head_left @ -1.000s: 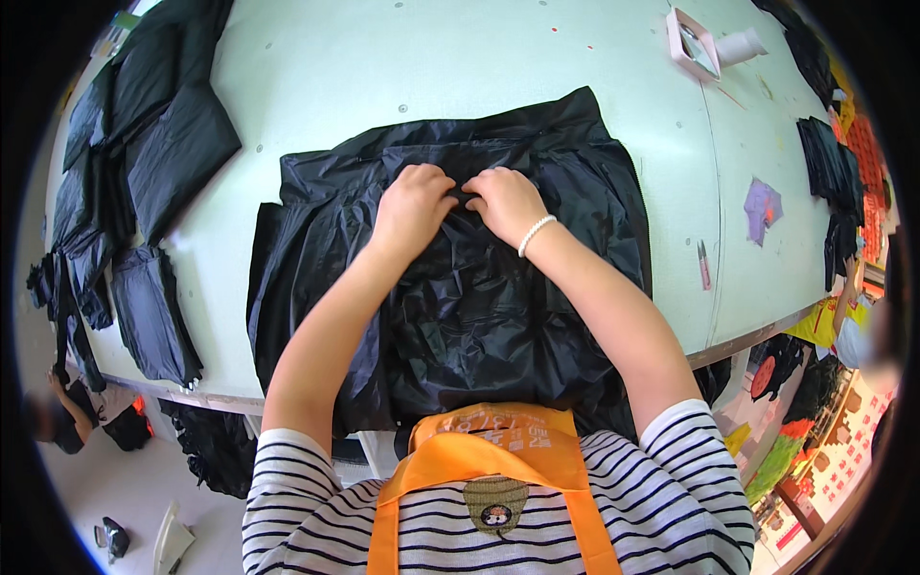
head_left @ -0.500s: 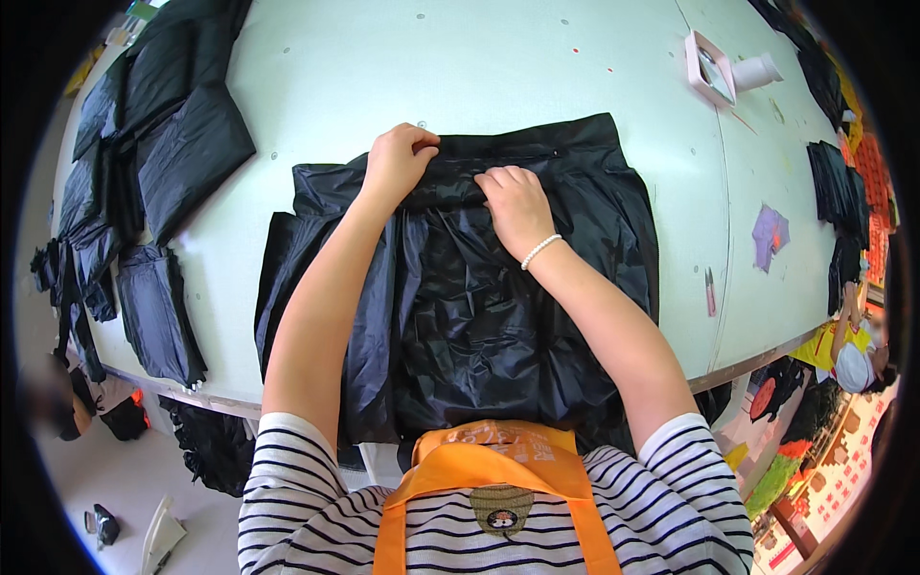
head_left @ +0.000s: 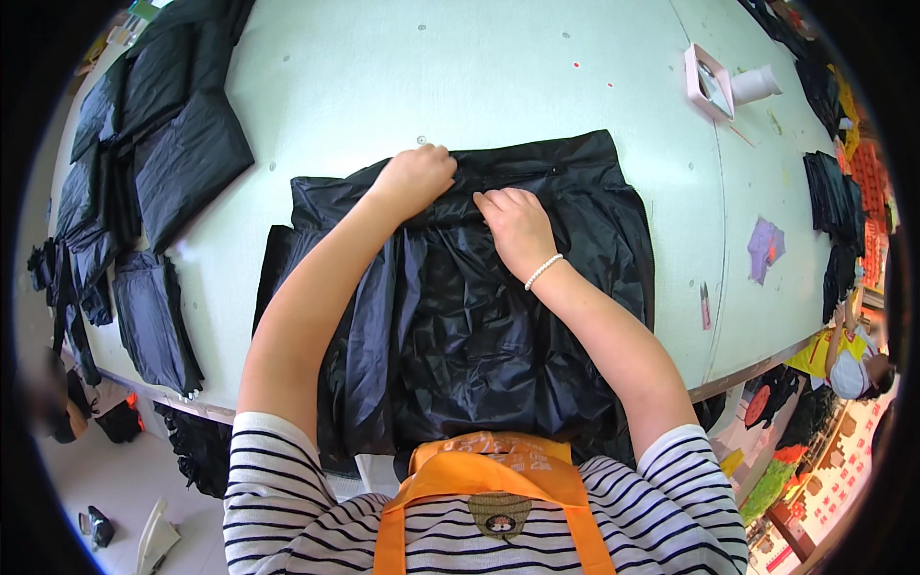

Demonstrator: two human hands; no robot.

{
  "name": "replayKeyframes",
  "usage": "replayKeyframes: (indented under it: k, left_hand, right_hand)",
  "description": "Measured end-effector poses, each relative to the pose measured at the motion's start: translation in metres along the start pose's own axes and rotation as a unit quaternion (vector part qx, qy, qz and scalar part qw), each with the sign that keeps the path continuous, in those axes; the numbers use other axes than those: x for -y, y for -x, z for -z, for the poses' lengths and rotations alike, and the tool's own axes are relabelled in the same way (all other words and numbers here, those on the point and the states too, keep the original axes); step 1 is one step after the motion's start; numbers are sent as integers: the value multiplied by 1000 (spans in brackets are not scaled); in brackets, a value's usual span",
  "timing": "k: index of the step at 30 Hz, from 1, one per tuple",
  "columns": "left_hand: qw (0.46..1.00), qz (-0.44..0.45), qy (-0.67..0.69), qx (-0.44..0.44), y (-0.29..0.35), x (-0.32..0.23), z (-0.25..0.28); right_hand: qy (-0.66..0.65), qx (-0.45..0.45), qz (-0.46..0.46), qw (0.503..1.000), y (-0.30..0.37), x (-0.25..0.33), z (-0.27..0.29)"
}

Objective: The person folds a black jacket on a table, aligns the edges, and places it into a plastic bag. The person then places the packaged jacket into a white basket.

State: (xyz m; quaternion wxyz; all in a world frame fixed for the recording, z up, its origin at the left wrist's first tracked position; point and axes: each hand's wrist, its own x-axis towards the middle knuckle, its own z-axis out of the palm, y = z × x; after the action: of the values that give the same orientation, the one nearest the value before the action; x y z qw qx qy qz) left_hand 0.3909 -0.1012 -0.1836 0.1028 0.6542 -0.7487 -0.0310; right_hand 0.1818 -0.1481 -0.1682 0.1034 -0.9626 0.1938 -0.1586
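A shiny black garment [head_left: 470, 326], gathered and wrinkled, lies spread on the pale table in front of me, with a flat band along its far edge. My left hand [head_left: 414, 182] is closed on that band near its middle, the fingers curled over the cloth. A little nearer and to the right, my right hand [head_left: 518, 226] pinches the cloth just below the band, its fingers bent and held together. A beaded bracelet circles the right wrist. The cloth under both hands is partly hidden by the fingers.
Black padded pieces [head_left: 192, 144] and a folded black stack [head_left: 153, 321] lie at the left. On the right are a pink tray [head_left: 708, 81], a white spool [head_left: 756, 84], a purple scrap [head_left: 765, 251], small snips [head_left: 705, 307] and more black cloth [head_left: 839, 206]. Another person [head_left: 851, 364] is at the far right.
My left hand has shifted slightly right and nearer along the band, its fingers curling further over. The right hand and the garment's far edge sit a little lower in view.
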Motion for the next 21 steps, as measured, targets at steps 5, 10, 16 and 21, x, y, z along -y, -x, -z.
replayKeyframes:
  k: [5, 10, 16, 21]
  left_hand:
    - [993, 42, 113, 6, -1, 3, -3]
    - [928, 207, 309, -32, 0, 3, -4]
    - [942, 189, 275, -24, -3, 3, -5]
    - [934, 198, 294, -48, -1, 5, -9]
  right_hand:
    - [0, 1, 3, 1000, 1, -1, 2]
    - [-19, 7, -13, 1000, 1, 2, 3]
    - [-15, -7, -10, 1000, 4, 2, 1]
    - [-9, -27, 2, 1000, 5, 3, 0]
